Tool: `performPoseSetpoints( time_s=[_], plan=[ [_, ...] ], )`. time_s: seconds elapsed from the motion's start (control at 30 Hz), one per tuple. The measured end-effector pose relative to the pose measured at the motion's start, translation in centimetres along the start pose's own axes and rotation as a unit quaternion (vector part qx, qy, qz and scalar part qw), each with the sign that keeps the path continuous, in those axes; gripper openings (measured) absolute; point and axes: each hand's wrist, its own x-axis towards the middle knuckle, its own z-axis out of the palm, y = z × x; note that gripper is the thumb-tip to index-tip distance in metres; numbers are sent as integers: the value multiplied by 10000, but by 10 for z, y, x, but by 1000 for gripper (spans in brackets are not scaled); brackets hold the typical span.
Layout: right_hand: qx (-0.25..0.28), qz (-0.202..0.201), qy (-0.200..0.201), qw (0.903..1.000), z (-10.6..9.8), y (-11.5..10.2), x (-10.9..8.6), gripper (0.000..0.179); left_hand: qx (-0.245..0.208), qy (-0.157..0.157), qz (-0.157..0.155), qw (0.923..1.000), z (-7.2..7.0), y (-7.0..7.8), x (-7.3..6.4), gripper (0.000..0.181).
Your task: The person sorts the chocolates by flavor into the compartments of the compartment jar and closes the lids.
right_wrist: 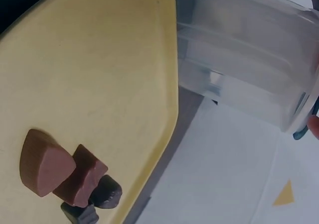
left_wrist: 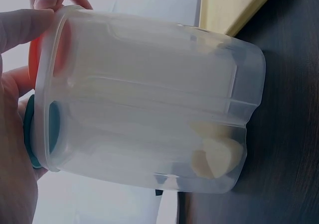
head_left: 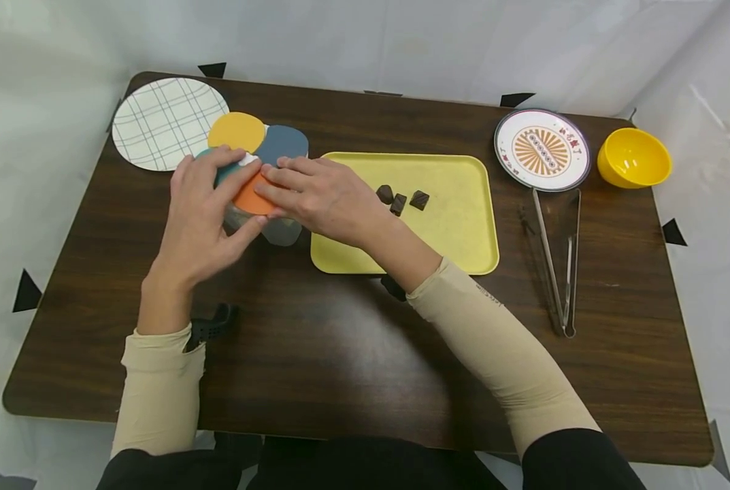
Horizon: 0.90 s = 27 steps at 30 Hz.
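Note:
A clear storage container (left_wrist: 149, 99) stands on the table at the left, its top carrying an orange lid (head_left: 253, 196), a teal lid (left_wrist: 31, 132), a yellow lid (head_left: 237, 131) and a dark blue lid (head_left: 283, 144). Pale rounded pieces (left_wrist: 217, 157) lie at the bottom of one compartment. My left hand (head_left: 199, 207) grips the top, fingers across the teal and orange lids and thumb at the near rim. Extended fingers of my right hand (head_left: 324, 194) press on the orange lid from the right; its thumb is mostly hidden in the head view.
Right of the container lies a yellow tray (head_left: 450, 238) bearing several dark brown pieces (right_wrist: 46, 163). A checked white plate (head_left: 156, 122) sits behind left. Farther right are a patterned plate (head_left: 526, 177), a yellow bowl (head_left: 634, 160) and metal tongs (head_left: 548, 252).

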Motion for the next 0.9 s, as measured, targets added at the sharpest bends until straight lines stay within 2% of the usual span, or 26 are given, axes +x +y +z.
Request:
performPoseSetpoints(
  time_s=[0.23,0.3,0.5,0.67,0.8,0.9],
  plan=[
    [115,318,957,9948,2,-1,1,34,-258,362,333,9985,3,-1,2,58],
    [186,431,992,9940,1,-1,2,33,-288,483,395,9976,4,-1,3,56],
    [619,841,640,9925,-6,-2,8,34,-358,707,261,9965,3,1,6,54],
    [1089,1310,300,9849,-14,0,12,31,-336,858,143,9956,2,2,12,53],
    [1712,1771,-251,9689,-24,-3,8,40,-417,936,97,9947,3,2,13,55],
    [2084,2120,-502,9535,-30,-6,-4,52,-526,1039,4,9932,5,3,14,56]
  ],
)
